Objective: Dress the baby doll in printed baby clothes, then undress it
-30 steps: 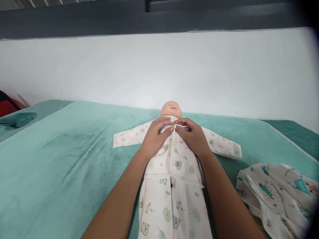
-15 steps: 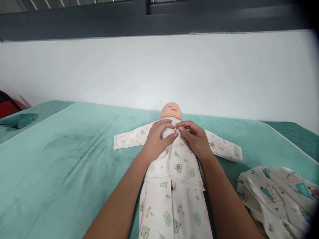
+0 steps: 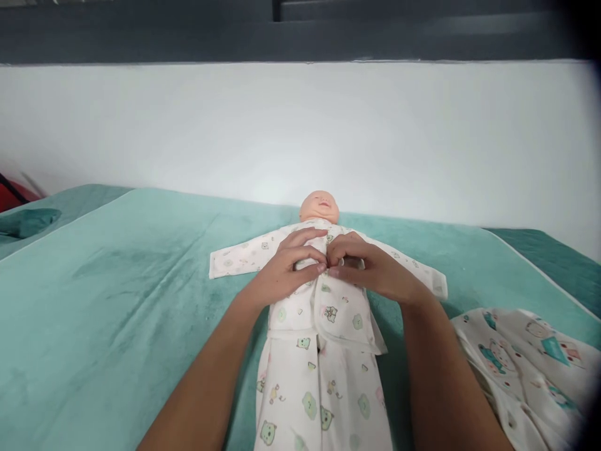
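A baby doll lies on its back, head toward the wall, arms spread wide. It wears a white printed jacket and matching trousers. At the chest, my left hand pinches the jacket's front edge between thumb and fingers. My right hand meets it there, its thumb and forefinger closed on the other side of the same front opening. The fingertips nearly touch, and whatever fastener lies between them is hidden.
A folded white printed cloth lies on the right, close to my right forearm. A green sheet covers the bed beneath the doll. Behind stands a white wall, with a dark ledge above it. Something red shows at far left.
Both hands have moved down the jacket front from near the neck to mid-chest, still pinching its edges. My right elbow has swung outward. The view has shifted slightly.
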`<state>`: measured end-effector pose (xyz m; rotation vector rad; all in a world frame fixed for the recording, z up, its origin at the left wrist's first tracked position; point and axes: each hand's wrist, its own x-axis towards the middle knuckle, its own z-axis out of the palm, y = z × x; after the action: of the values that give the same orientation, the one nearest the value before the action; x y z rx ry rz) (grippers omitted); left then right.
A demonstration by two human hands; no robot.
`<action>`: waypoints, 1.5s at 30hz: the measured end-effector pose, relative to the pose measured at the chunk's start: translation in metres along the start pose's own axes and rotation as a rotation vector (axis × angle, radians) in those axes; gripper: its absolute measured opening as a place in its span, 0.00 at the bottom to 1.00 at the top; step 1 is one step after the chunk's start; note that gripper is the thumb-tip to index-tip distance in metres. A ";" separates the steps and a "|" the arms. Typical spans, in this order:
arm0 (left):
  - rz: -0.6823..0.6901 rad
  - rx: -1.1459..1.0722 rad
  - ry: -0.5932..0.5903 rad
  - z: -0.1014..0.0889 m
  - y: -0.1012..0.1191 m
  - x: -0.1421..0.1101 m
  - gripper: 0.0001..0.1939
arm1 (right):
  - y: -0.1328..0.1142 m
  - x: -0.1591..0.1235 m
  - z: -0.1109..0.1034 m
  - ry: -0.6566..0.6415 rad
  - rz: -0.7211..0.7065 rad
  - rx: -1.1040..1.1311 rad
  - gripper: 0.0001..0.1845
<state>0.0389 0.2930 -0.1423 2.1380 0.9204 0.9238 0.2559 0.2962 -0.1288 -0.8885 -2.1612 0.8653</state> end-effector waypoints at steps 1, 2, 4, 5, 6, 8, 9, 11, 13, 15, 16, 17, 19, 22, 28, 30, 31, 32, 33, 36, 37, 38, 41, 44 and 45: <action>-0.003 0.002 -0.034 -0.002 -0.001 0.000 0.08 | -0.001 -0.001 -0.002 -0.037 0.032 0.013 0.10; -0.006 0.000 -0.068 -0.004 -0.001 0.000 0.08 | -0.003 -0.002 -0.003 -0.059 0.070 0.025 0.08; -0.011 -0.012 -0.121 -0.008 -0.002 -0.001 0.09 | -0.005 -0.002 -0.002 -0.079 0.146 0.044 0.06; -0.011 -0.021 -0.138 -0.010 -0.003 -0.001 0.09 | -0.007 -0.001 -0.001 -0.085 0.177 0.052 0.05; -0.010 -0.032 -0.149 -0.011 -0.003 -0.001 0.09 | -0.008 0.000 0.001 -0.089 0.200 0.057 0.06; -0.006 -0.059 -0.168 -0.013 -0.005 0.000 0.08 | -0.010 0.002 0.004 -0.080 0.226 0.072 0.07; -0.004 -0.074 -0.178 -0.014 -0.006 0.000 0.08 | -0.010 0.003 0.005 -0.064 0.233 0.086 0.07; 0.002 -0.109 -0.197 -0.016 -0.009 0.000 0.07 | -0.009 0.005 0.008 -0.013 0.241 0.128 0.08; -0.003 -0.146 -0.201 -0.017 -0.012 0.000 0.07 | -0.004 0.007 0.010 0.052 0.245 0.174 0.09; -0.025 -0.170 -0.186 -0.017 -0.012 0.000 0.06 | 0.000 0.007 0.012 0.110 0.248 0.197 0.11; -0.037 -0.174 -0.174 -0.016 -0.012 0.000 0.06 | 0.002 0.007 0.012 0.130 0.248 0.204 0.11; -0.046 -0.172 -0.161 -0.016 -0.011 0.000 0.05 | 0.004 0.007 0.013 0.139 0.246 0.213 0.12; -0.055 -0.152 -0.145 -0.014 -0.009 0.000 0.05 | 0.007 0.007 0.013 0.126 0.225 0.240 0.12; -0.047 -0.111 -0.132 -0.010 -0.006 0.000 0.05 | 0.010 0.005 0.012 0.083 0.176 0.278 0.10; -0.017 -0.035 -0.098 -0.007 -0.006 0.001 0.06 | 0.016 0.003 0.008 0.047 0.117 0.341 0.09; -0.018 -0.029 -0.093 -0.007 -0.006 0.001 0.06 | 0.016 0.003 0.007 0.044 0.101 0.339 0.09; -0.021 -0.031 -0.091 -0.007 -0.006 0.001 0.06 | 0.015 0.003 0.007 0.047 0.092 0.338 0.09; -0.024 -0.034 -0.090 -0.007 -0.005 0.001 0.06 | 0.015 0.003 0.008 0.050 0.083 0.343 0.09; -0.025 -0.037 -0.087 -0.007 -0.005 0.001 0.06 | 0.015 0.003 0.008 0.054 0.076 0.351 0.09; -0.020 -0.026 -0.064 -0.004 -0.004 0.001 0.07 | 0.016 0.002 0.008 0.059 0.076 0.372 0.08; -0.015 -0.017 -0.044 -0.003 -0.004 0.001 0.07 | 0.017 0.002 0.008 0.061 0.078 0.380 0.08; -0.012 -0.008 -0.020 -0.002 -0.004 0.001 0.07 | 0.017 0.001 0.008 0.064 0.078 0.389 0.08; -0.008 -0.001 0.043 0.002 -0.002 0.001 0.09 | 0.019 -0.001 0.006 0.082 0.073 0.426 0.08; -0.039 -0.037 0.080 0.004 0.001 0.001 0.11 | 0.016 0.000 0.006 0.141 0.115 0.439 0.12; -0.055 -0.052 0.108 0.004 0.002 0.001 0.11 | 0.014 0.001 0.006 0.175 0.143 0.424 0.13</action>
<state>0.0429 0.2919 -0.1429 2.0257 0.9913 1.0325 0.2562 0.3029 -0.1429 -0.8686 -1.6914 1.2116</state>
